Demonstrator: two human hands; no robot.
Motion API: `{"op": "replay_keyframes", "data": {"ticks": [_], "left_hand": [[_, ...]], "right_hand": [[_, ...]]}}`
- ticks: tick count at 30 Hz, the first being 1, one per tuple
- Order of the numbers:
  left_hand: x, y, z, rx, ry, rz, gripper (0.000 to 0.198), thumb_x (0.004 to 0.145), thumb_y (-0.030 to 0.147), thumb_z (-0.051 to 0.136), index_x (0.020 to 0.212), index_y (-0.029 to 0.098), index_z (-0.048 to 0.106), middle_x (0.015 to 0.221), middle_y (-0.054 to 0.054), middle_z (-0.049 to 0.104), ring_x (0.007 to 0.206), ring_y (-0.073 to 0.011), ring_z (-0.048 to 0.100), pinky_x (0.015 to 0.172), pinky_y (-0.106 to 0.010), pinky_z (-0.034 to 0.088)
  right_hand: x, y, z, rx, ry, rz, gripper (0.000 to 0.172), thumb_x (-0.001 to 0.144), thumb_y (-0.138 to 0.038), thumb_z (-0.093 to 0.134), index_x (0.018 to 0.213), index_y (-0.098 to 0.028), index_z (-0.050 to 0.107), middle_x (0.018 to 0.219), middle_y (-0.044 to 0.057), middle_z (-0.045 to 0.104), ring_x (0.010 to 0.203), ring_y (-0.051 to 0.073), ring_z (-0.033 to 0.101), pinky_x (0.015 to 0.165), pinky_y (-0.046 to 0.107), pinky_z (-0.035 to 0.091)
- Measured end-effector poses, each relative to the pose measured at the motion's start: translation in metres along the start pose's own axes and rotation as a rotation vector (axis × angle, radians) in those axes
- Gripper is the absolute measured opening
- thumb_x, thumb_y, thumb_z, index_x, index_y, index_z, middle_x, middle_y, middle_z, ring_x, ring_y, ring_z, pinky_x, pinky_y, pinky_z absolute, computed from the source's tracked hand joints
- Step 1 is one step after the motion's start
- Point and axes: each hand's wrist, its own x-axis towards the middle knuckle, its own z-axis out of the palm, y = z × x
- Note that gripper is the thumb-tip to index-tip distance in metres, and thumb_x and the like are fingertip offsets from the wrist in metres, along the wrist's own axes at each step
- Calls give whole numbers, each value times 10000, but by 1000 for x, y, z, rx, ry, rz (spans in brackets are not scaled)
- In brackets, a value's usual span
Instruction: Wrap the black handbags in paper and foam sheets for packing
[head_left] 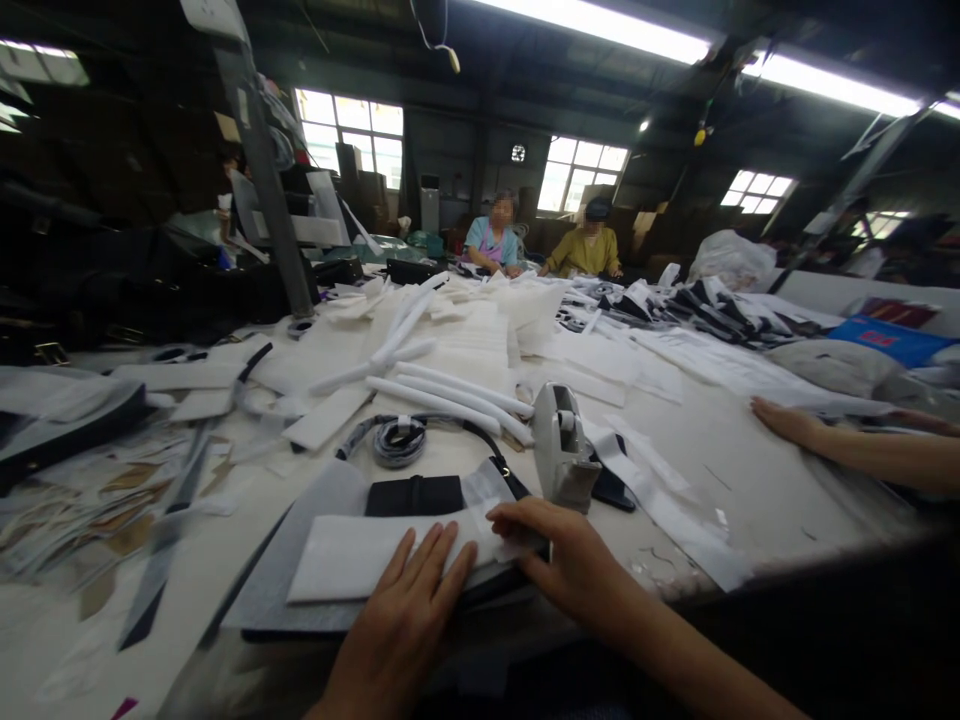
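A dark handbag lies in front of me, mostly covered by thin white wrapping paper. Its dark handle arches behind it, and a black flap with a strap shows at the middle. On top of the paper lies a white foam sheet. My left hand presses flat on this sheet, fingers stretched. At the sheet's right end, the bent fingers and thumb of my right hand close on its edge. A grey tape dispenser stands just beyond my right hand.
Behind the bag lie a coiled wrapped strap, white foam rolls and piled foam sheets. Paper scraps spread at left. Another person's hand rests at right. Two people sit across the table. A metal post rises at left.
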Motion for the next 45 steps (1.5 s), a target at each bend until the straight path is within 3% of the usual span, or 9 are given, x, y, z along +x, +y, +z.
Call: {"op": "replay_keyframes", "data": {"ticks": [5,15,18,21,27,33,39,42,45], "left_hand": [[0,1,-4,-39,-10,-32,697,785,107,500,1465,111,348,1508,-154,415,1372,-272,431,1067,-502,464],[5,2,-13,13,22,7,544,978,205,432,1507,229,311,1445,-170,502,1301,-281,520,1025,-501,479],[6,3,-17,-33,2,-28,557,957,230,498,1493,244,349,1449,-168,497,1294,-296,526,1043,-514,455],[7,3,-19,-60,-28,-43,595,937,249,547,1496,249,343,1510,-140,425,1326,-303,490,1069,-510,429],[7,1,-20,-42,-62,0,616,941,311,548,1506,232,319,1520,-57,413,1345,-320,460,1066,-518,431],[7,3,-24,13,-81,-4,671,920,301,589,1516,223,292,1561,-43,313,1358,-325,442,1067,-514,434],[9,3,-23,-17,-81,-7,686,921,221,567,1526,234,244,1519,-23,400,1363,-311,435,1065,-522,436],[10,4,-24,-17,-67,-4,690,922,214,564,1526,271,236,1517,-19,408,1344,-314,461,1052,-529,444],[11,5,-25,-5,-50,-1,678,926,204,548,1524,282,240,1515,-12,412,1329,-314,480,1044,-530,449]], "right_hand": [[-12,-9,10,-332,117,-245,206,954,-138,527,986,-234,707,816,20,746,738,158,701,884,331,547],[-69,-9,39,-267,254,-487,288,972,-86,489,1208,-165,634,1086,66,748,1091,199,681,1013,390,536],[-103,6,43,-121,253,-372,305,977,-109,494,1220,-220,642,1035,46,760,988,171,717,951,348,570],[-133,22,64,23,290,36,232,965,-216,550,1142,-232,700,1029,70,757,942,208,727,863,348,601],[-137,24,118,578,165,593,393,806,-394,736,1124,-164,704,1116,108,728,1039,275,683,939,396,536],[-138,6,109,815,117,713,323,752,-444,759,732,-131,681,693,30,669,673,156,620,628,235,467],[-150,-7,86,962,124,831,555,685,-452,814,1106,-163,596,607,-58,581,477,109,530,448,200,415],[-152,-11,73,947,140,734,685,757,-379,789,1344,-207,482,702,-39,649,580,136,619,554,231,513],[-153,-5,60,902,29,539,489,906,-351,643,1363,-234,516,1000,57,720,901,191,694,818,303,556]]}}
